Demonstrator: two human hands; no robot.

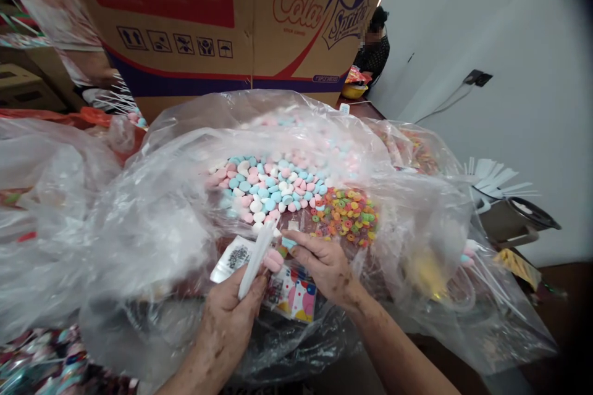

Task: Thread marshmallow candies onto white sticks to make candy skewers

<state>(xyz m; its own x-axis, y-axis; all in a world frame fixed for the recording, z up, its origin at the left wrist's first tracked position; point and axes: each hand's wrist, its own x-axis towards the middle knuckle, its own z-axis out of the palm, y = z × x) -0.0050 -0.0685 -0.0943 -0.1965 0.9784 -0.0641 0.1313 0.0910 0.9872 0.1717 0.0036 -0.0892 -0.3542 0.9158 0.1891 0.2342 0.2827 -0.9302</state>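
Note:
My left hand [231, 308] is closed round a white plastic stick [256, 256] with a pink candy [274, 259] at its tip, and it also holds a small printed wrapper [234, 257]. My right hand [324, 262] is pinched on a blue candy [289, 242] right beside the stick. A colourful printed packet [296, 293] lies under both hands. Just beyond them, inside an open clear plastic bag [162, 210], lies a heap of pink, blue and white candies [269, 188] and a smaller heap of multicoloured ring candies [347, 213].
A big cardboard box [222, 18] stands behind the bag. More clear bags [46, 197] lie to the left and right. White sticks [493, 176] fan out at the right near a dark tray [532, 213]. A person [373, 43] sits far back by the white wall.

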